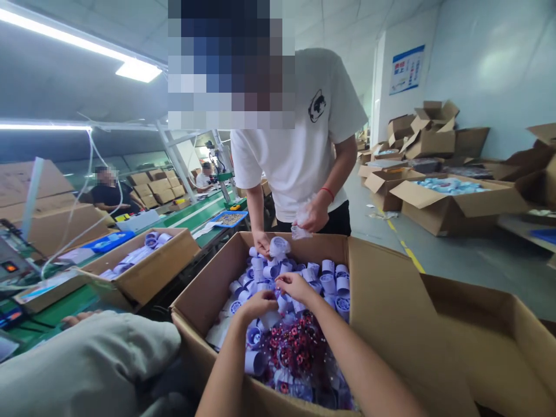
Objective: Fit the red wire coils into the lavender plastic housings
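Note:
My left hand (257, 305) and my right hand (299, 288) are close together over a large open cardboard box (204, 284), both with pinched fingers. What they pinch is too small and partly hidden to make out. Under them, white plastic cylinders (328, 282) fill the far and middle part of the box. Nearer my forearms lies a heap of small red parts (295, 343), apparently in clear plastic bagging. Across the box, a co-worker's hand touches a white cylinder in clear plastic (279, 248); their other hand holds crumpled clear plastic (300, 230).
Another box of white cylinders (143, 272) stands on the left by the green workbench (193, 214). A person's grey sleeve (95, 359) is close at lower left. Open box flaps (399, 313) spread to my right. More cartons (456, 202) stand on the floor behind.

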`<state>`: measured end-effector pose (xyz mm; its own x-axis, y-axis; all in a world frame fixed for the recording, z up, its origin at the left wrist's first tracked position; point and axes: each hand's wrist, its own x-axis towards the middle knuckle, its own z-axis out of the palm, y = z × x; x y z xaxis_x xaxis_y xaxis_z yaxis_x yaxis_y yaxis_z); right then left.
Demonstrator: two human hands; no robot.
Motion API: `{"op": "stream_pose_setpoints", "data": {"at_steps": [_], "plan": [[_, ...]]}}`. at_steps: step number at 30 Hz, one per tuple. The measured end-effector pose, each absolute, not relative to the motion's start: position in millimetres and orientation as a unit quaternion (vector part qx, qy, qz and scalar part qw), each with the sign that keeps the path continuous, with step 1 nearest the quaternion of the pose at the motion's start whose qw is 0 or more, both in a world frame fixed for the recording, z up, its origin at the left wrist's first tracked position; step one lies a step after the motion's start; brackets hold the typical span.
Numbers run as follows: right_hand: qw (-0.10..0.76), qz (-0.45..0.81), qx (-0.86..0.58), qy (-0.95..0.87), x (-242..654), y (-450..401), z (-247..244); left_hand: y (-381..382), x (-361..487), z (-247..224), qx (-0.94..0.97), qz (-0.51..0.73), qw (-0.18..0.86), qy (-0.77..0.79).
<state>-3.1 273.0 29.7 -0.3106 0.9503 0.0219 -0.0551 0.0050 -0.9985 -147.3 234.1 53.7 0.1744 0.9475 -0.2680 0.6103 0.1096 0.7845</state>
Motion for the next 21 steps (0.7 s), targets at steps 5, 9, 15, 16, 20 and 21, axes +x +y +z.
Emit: {"op": "stream_pose_setpoints", "data": {"at_steps": [5,9,15,16,20,21], "plan": [[0.464,0.635,-0.350,-0.509,11.0,267.7,38.9,228.6,-149.5,66.1,0.579,0.321,0.589,0.464],[0.471,0.660,-0.324,-0.488,17.7,264.2,45.3,231.8,-147.3,66.0,0.465,0.388,0.697,0.383],[0.470,0.671,-0.326,-0.472,18.0,261.2,48.1,249.6,-151.6,58.3,0.251,0.549,0.679,0.418],[0.463,0.665,-0.341,-0.477,17.2,261.5,46.9,251.5,-152.1,56.7,0.235,0.550,0.677,0.429],[0.439,0.637,-0.388,-0.501,11.7,262.8,39.9,251.4,-148.8,54.4,0.237,0.518,0.691,0.445],[0.440,0.626,-0.393,-0.510,10.1,262.4,38.3,249.7,-147.0,55.2,0.244,0.513,0.693,0.445]]}}
